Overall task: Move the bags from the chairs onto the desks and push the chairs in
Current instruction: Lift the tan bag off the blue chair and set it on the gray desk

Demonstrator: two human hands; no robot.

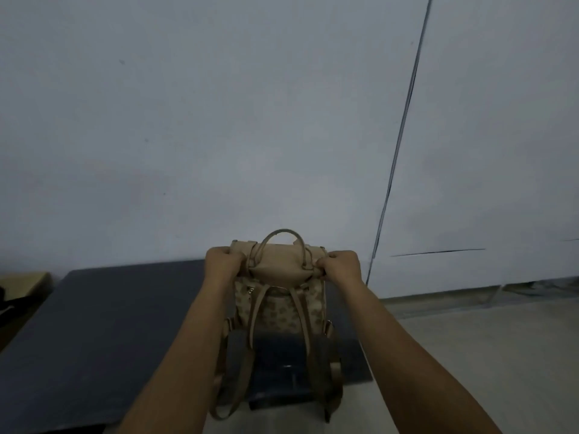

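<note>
Head view, both hands [223,261] [341,264] gripping backpack [279,305]

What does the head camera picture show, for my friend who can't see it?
Two hands, left hand and right hand, grip the top corners of a tan backpack, holding it up over a dark desk by a pale wall.

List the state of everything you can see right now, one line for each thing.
Backpack: upright, held up by its top corners, straps hanging down.
Left hand: closed on the backpack's top left corner.
Right hand: closed on the top right corner.
Desk: dark top, behind and below the backpack.
Chair: dark, below the backpack.
</note>
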